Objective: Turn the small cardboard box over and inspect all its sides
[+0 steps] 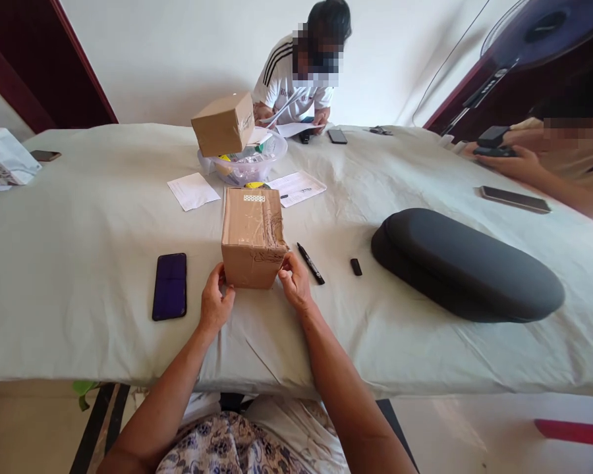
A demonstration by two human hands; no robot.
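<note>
A brown cardboard box [252, 263] stands on the cloth-covered table [103, 263] straight in front of me, with dark scribbled marks and a small dotted label on top. My left hand [216, 301] grips its lower left side, and my right hand [295, 280] grips its right side near the front corner. Both hands have thumbs toward the near face; the other fingertips are partly hidden by the box. Just right of my right hand lies a black marker [310, 264], its cap [356, 266] apart from it. A dark phone [169, 287] rests left of my left hand.
Behind the box is a clear plastic basin [244, 172], a second cardboard box [222, 125] on it, with papers [194, 191] around. A black case [467, 263] fills the right side. One person [296, 79] sits opposite with papers; another [548, 158] at right holds a dark device.
</note>
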